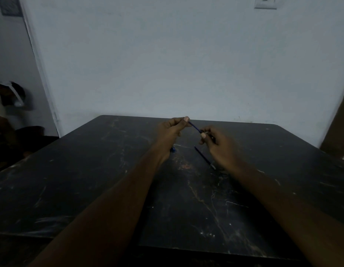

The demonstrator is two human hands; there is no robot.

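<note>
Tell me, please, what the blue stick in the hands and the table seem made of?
The blue stick looks like smooth plastic, slim and evenly coloured, though too small to be sure. The table is a dark matt board, perhaps laminate or painted wood, with pale scratches.

Pen (194, 126): dark blue. Refill (204, 157): dark, silver-tipped. Surface (90, 180): black, streaked with pale scratches. Wall (167, 64): pale blue-grey.

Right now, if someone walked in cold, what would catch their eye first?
Mid-picture, the left hand and right hand each pinch one end of a thin blue rod, held above the scratched black table. Just beneath the right hand, a second thin dark rod lies on it.
</note>
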